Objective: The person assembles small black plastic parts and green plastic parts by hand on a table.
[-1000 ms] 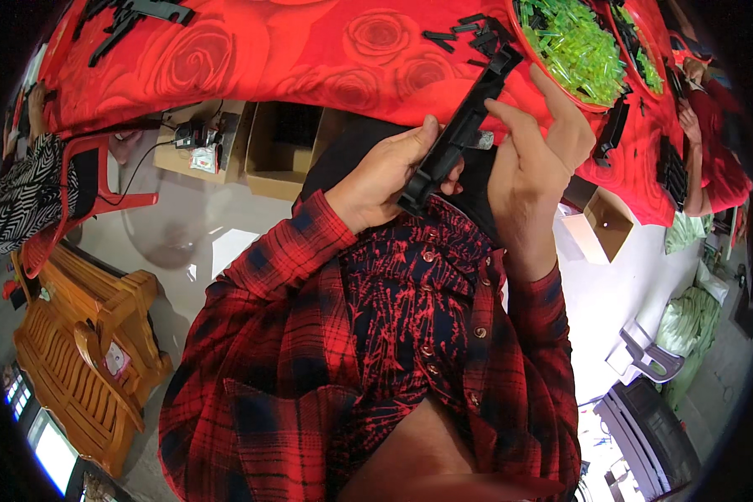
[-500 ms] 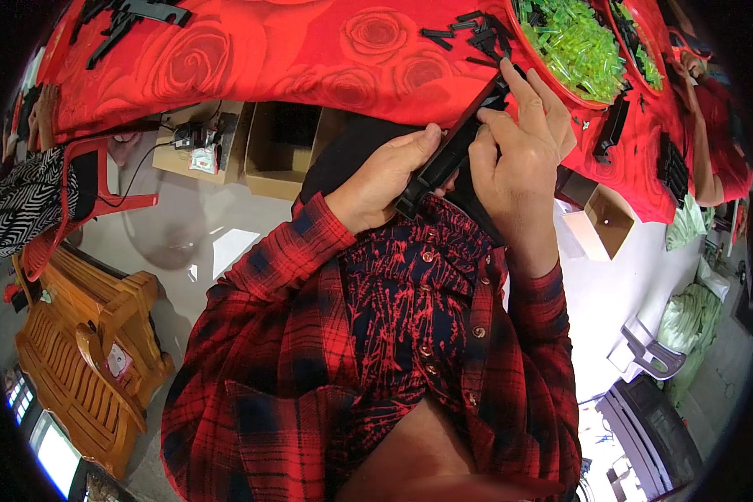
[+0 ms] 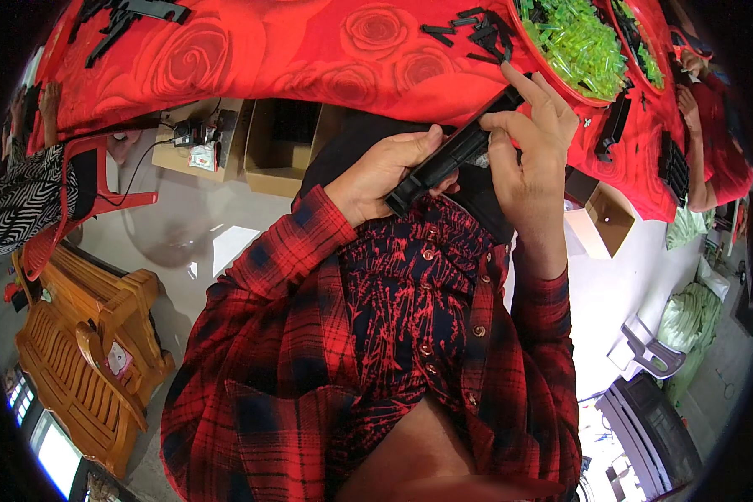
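Note:
A long, narrow black plastic part slants up to the right in front of my chest. My left hand is closed round its lower half, the thumb along its side and fingertips showing beneath. At the upper end, my right hand has its thumb and a bent finger against the part's edge, while another finger reaches past the far tip. Whether a smaller piece sits between those fingertips is hidden. Just beyond, several small black plastic pieces lie loose on the red rose-patterned tablecloth.
A red-rimmed tub of green translucent pieces stands at the far right, with black parts beside it. More black parts lie far left. Cardboard boxes sit below the table edge. Other people's arms show at both sides.
The upper end of the black part has shifted slightly right with my right hand. The part has turned a little, showing more of its face. My left hand keeps its hold.

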### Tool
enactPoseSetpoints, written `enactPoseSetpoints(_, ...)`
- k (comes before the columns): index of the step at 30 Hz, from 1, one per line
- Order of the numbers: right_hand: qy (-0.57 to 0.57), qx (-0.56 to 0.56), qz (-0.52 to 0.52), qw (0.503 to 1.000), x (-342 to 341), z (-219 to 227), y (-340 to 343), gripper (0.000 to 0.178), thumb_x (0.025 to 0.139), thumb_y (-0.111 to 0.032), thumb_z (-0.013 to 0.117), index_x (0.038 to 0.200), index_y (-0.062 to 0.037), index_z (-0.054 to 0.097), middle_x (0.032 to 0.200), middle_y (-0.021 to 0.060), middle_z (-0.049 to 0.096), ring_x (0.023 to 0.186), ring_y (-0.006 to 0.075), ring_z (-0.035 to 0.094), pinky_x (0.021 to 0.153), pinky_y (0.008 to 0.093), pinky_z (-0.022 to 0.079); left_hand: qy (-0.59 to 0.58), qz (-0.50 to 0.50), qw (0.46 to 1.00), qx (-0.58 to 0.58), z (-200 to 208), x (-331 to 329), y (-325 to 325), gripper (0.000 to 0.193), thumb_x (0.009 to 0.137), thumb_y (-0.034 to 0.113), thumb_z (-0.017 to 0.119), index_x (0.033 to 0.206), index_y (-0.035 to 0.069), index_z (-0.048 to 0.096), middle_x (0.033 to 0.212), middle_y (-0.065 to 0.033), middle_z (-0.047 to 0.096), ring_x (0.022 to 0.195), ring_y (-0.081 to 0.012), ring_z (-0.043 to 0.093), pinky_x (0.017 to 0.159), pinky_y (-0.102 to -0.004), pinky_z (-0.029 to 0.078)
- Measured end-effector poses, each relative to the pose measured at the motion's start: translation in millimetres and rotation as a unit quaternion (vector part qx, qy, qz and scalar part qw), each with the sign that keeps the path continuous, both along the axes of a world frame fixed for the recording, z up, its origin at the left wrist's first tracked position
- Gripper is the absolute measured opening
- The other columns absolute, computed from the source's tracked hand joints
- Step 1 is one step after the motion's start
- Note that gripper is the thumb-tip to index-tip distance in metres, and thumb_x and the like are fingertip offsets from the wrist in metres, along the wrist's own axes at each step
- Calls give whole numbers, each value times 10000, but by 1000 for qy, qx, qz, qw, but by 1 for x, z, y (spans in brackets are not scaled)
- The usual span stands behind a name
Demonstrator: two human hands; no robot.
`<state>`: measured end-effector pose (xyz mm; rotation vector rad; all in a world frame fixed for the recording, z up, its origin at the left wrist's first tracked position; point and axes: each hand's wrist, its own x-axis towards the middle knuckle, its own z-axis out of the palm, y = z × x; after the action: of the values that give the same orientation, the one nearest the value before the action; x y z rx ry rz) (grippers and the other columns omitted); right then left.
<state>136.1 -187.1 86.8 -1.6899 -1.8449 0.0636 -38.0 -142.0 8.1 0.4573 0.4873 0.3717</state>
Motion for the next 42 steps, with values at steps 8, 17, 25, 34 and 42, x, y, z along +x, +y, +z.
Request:
enactPoseSetpoints(8,23,-20,6,1000,5,-4,-1,132,836,1,603,874,-66,710,1367,115,583,1313,351,413,1103,445,268,-11,-7,1000,-6,-6,1,-1,476,1034,455,442,1047,5,597,741,-72,575,661,-160,526,779,-331,470)
enactPoseSetpoints(17,47,-18,7,999,9,-9,-1,93,785,-16,611,833,-41,686,1308,127,603,1299,391,419,1081,469,293,-39,-27,999,-9,-9,0,1,470,1039,448,438,1053,7,599,759,-74,589,677,-139,535,680,-265,442)
enactPoseSetpoints(25,-46,19,-40,998,-18,-4,-11,429,720,-103,754,1138,-93,656,1409,199,453,1255,404,408,1023,489,311,-21,74,997,18,16,0,1,369,1058,341,455,1176,26,605,985,-67,666,835,-133,624,755,-274,525)
enactPoseSetpoints(34,-47,-12,-19,999,-27,-8,-14,352,681,-125,753,1000,-92,606,1023,95,547,979,289,527,895,439,326,61,110,977,171,5,8,-9,287,1073,263,435,1214,49,565,1102,14,598,1004,-70,531,900,-247,441)
enactPoseSetpoints(42,-131,41,0,991,-27,-13,-13,237,718,-104,717,939,-86,634,893,55,553,848,240,559,900,426,334,51,89,989,104,15,7,-10,240,1081,248,412,1010,44,518,879,37,489,811,-43,452,743,-211,419)
